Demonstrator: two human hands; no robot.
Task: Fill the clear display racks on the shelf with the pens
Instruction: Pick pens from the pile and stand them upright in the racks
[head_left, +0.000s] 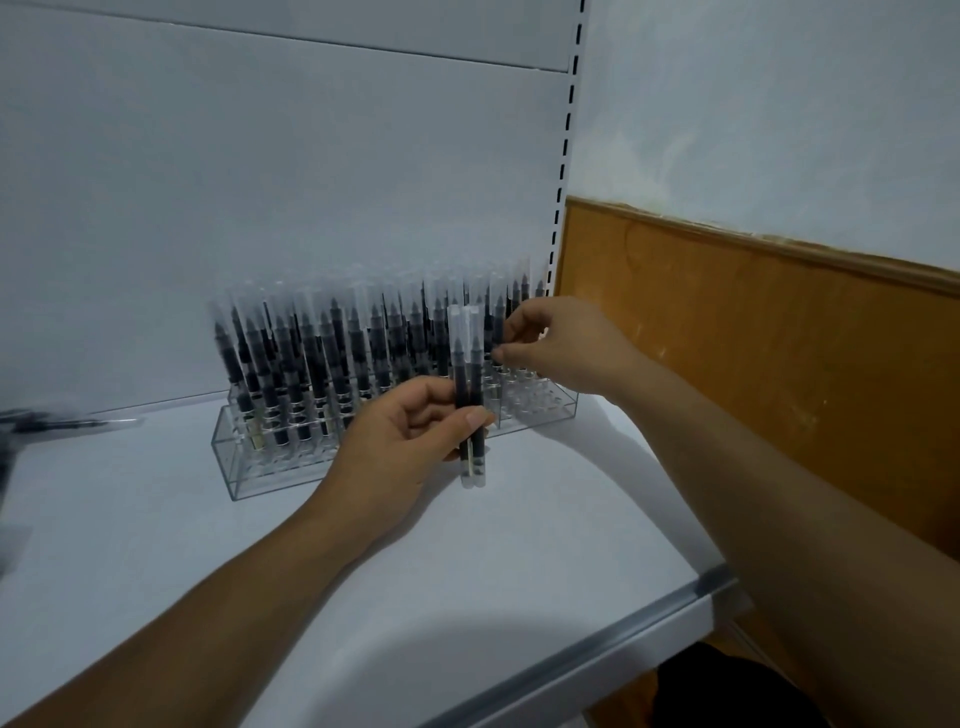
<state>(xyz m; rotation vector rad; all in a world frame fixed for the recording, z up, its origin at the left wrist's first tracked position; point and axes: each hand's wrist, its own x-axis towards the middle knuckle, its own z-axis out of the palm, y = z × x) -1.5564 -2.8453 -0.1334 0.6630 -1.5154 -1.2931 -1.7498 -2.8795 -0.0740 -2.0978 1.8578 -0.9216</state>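
1. Spare pens (469, 395): two black pens with clear caps, upright and side by side just in front of the racks. They point the same way as the stocked pens, which I judge lets each go in without turning.
2. Left hand (400, 441): thumb and fingers curl round the lower barrels of the spare pens. I read it as holding the reserve close to the work.
3. Single pen (497, 332): it stands among the stocked rows towards the right. I cannot tell whether its foot is seated in a hole.
4. Right hand (561, 348): its fingertips appear to pinch the single pen high on the barrel. Such a grip suits steering the foot down into a hole.
5. Longer clear rack (234, 467): it is packed with upright pens from end to end.
6. Shorter clear rack (550, 405): it touches the longer rack's right end. The front holes near its right end are bare, so I judge the filling nearly done.
7. White shelf (363, 571): it carries both racks, set back against the rear panel (260, 182).
8. Loose pens (67, 423): a blurred dark cluster at the far left of the shelf, probably the remaining stock.
9. Wooden wall panel (753, 364): it lies to the right, beyond the slotted upright (569, 130).
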